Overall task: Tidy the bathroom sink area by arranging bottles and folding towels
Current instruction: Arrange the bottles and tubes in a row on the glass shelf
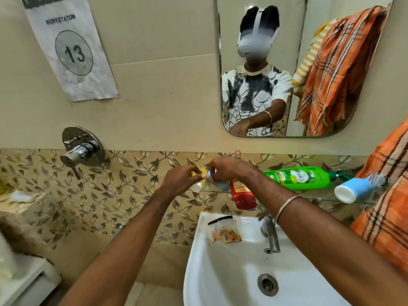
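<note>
My right hand [229, 167] fingers clamp a pale blue bottle [220, 184] above the glass shelf [313, 192]; my left hand [181, 178] fingertips pinch its top.

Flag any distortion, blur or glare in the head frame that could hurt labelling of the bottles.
Head view: strong wide-angle bending, glass shelf and wall lines curve; both hands slightly motion-soft, hiding the small bottle between them; green bottle label sharp with a mild sheen; left edge blurred; lighting flat, shadows soft.
</note>
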`<move>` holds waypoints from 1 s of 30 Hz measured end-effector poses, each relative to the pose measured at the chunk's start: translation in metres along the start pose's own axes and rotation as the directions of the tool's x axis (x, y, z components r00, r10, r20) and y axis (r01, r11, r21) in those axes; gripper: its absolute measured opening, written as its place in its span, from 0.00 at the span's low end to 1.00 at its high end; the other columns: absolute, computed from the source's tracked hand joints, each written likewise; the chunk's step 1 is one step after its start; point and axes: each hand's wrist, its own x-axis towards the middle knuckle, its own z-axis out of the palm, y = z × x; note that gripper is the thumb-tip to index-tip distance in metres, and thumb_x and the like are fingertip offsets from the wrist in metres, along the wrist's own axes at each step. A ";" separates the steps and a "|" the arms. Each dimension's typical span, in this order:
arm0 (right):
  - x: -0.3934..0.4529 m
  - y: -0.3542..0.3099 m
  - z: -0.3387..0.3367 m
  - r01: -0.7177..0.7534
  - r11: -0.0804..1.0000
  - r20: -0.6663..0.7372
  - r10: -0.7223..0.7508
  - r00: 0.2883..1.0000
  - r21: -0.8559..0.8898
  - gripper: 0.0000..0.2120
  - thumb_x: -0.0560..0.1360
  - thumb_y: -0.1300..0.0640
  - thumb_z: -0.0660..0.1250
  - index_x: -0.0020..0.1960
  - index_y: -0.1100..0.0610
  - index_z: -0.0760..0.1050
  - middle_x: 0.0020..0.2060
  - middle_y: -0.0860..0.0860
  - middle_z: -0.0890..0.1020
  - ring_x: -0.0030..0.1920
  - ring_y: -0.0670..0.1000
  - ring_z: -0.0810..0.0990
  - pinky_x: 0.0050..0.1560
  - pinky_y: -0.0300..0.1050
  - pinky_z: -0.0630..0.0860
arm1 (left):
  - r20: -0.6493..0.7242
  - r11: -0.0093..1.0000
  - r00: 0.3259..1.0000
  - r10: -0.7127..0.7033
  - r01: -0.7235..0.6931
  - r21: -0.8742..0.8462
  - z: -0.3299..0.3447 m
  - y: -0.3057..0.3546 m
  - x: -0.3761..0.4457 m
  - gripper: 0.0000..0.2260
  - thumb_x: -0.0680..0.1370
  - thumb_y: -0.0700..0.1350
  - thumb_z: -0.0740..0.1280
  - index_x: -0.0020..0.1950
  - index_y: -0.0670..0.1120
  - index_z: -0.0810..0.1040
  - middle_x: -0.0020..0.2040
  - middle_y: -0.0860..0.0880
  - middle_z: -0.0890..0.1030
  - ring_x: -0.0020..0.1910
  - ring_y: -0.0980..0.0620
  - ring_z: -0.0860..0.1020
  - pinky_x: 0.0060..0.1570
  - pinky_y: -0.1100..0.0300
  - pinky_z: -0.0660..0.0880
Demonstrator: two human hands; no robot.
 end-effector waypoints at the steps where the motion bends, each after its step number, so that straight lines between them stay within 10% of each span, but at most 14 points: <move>1: 0.001 0.000 0.002 -0.003 1.000 -0.011 0.003 1.000 -0.006 0.10 0.77 0.50 0.69 0.56 0.52 0.80 0.55 0.50 0.82 0.61 0.53 0.76 0.71 0.74 0.48 | -0.003 1.000 1.000 -0.021 0.021 -0.003 0.000 0.002 0.003 0.19 0.72 0.67 0.67 0.51 0.55 0.83 0.46 0.54 0.84 0.45 0.52 0.82 0.44 0.55 0.77; 7: 0.004 -0.001 0.000 -0.036 0.995 -0.011 0.038 0.999 0.094 0.12 0.73 0.53 0.74 0.55 0.53 0.81 0.52 0.52 0.83 0.50 0.51 0.79 0.51 0.49 0.73 | 0.095 0.926 0.951 -0.296 0.309 -0.216 -0.004 0.018 0.024 0.18 0.65 0.50 0.81 0.47 0.45 0.80 0.39 0.46 0.83 0.36 0.46 0.80 0.34 0.58 0.75; 10: 0.003 -0.001 -0.001 -0.069 0.979 -0.007 0.072 0.997 0.194 0.18 0.72 0.55 0.76 0.60 0.54 0.78 0.53 0.51 0.82 0.50 0.50 0.78 0.38 0.43 0.69 | 0.211 0.846 0.910 -0.356 0.410 -0.341 -0.006 0.019 0.031 0.12 0.64 0.39 0.80 0.35 0.39 0.78 0.29 0.43 0.73 0.27 0.45 0.72 0.29 0.57 0.73; 23: 0.013 0.001 0.008 -0.164 0.927 -0.063 0.196 0.979 0.336 0.28 0.68 0.54 0.79 0.66 0.54 0.75 0.59 0.53 0.81 0.57 0.55 0.79 0.59 0.54 0.76 | 0.008 0.680 0.915 -0.404 0.306 -0.667 -0.015 0.005 0.034 0.25 0.61 0.33 0.80 0.54 0.45 0.77 0.52 0.44 0.81 0.49 0.40 0.80 0.39 0.43 0.82; 30: 0.021 0.003 0.015 -0.104 0.896 -0.222 0.217 0.951 0.431 0.31 0.69 0.60 0.77 0.70 0.55 0.72 0.64 0.57 0.79 0.61 0.57 0.79 0.58 0.51 0.79 | -0.105 0.664 0.947 -0.302 0.130 -0.736 -0.002 -0.003 0.030 0.25 0.61 0.30 0.80 0.53 0.44 0.77 0.47 0.47 0.80 0.49 0.42 0.79 0.48 0.38 0.80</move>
